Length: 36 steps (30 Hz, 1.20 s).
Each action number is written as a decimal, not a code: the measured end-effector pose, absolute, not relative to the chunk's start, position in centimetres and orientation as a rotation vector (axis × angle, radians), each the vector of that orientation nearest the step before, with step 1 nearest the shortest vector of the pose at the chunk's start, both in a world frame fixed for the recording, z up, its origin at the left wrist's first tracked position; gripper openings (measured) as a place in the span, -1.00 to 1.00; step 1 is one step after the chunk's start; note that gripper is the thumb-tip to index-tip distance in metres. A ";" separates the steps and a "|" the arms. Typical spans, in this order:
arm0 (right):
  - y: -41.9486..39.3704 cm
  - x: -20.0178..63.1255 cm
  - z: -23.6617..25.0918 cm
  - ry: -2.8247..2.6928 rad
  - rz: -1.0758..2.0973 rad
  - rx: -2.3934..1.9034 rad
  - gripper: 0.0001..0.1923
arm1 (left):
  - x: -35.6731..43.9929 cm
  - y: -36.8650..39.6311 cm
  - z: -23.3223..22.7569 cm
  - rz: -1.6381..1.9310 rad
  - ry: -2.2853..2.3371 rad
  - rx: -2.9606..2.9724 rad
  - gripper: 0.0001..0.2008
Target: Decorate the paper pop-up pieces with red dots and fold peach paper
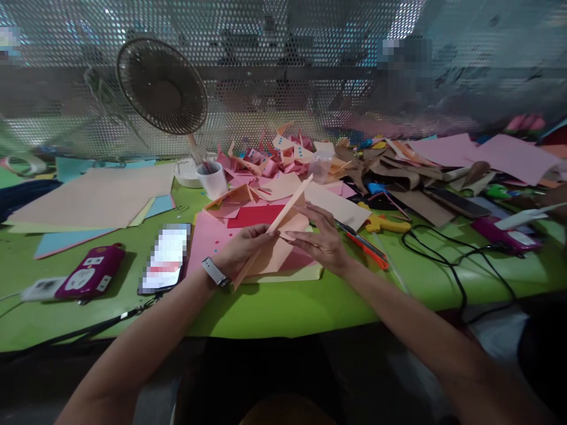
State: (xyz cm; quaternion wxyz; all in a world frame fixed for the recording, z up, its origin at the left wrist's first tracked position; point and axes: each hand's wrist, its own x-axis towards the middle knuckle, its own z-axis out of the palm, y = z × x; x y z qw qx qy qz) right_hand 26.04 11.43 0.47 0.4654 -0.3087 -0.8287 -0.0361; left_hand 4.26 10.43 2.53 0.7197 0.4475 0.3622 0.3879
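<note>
A folded peach paper sheet (274, 236) is held up over the green table (283, 301), its long creased edge running from lower left to upper right. My left hand (243, 248), with a watch on the wrist, pinches the sheet's left side. My right hand (321, 239) presses on its right side with fingers spread along the fold. Beneath it lie a pink sheet (206, 236), a red sheet (254, 215) and a yellow sheet (287, 273).
A phone (166, 258) and a magenta device (91, 271) lie at the left, near stacked coloured sheets (93, 200). A small fan (162, 85) and white cup (212, 179) stand behind. An orange utility knife (365, 246), yellow tool (383, 223), black cable (447, 260) and paper scraps (283, 156) lie right.
</note>
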 end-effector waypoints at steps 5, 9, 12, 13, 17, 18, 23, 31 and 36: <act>11.3 25.6 0.5 -1.921 0.062 -0.810 -0.89 | 4.5 10.3 1.6 0.884 0.740 0.932 -0.73; 11.0 25.2 0.6 -1.796 0.339 -0.906 -0.91 | 4.7 10.3 1.4 0.899 0.757 0.899 -0.73; 11.1 25.2 0.3 -1.707 0.587 -0.895 -0.85 | 4.8 10.2 1.4 0.908 0.784 0.897 -0.72; 11.2 25.2 0.2 -1.685 0.672 -0.879 -0.83 | 4.8 10.2 1.5 0.909 0.788 0.899 -0.71; 11.4 25.2 -0.3 -1.619 0.855 -0.827 -0.80 | 4.8 10.1 1.5 0.885 0.772 0.899 -0.71; 11.3 25.2 -0.4 -1.616 0.860 -0.824 -0.79 | 4.8 10.1 1.5 0.878 0.764 0.905 -0.72; 11.1 25.1 0.0 -1.599 0.870 -0.856 -0.77 | 4.9 10.1 1.4 0.827 0.670 0.944 -0.69; 11.1 25.0 0.1 -1.555 0.867 -0.834 -0.73 | 5.0 9.8 2.0 0.798 0.630 0.872 -0.67; 11.1 25.2 0.0 -1.579 0.858 -0.829 -0.75 | 5.0 9.9 1.8 0.864 0.736 0.809 -0.79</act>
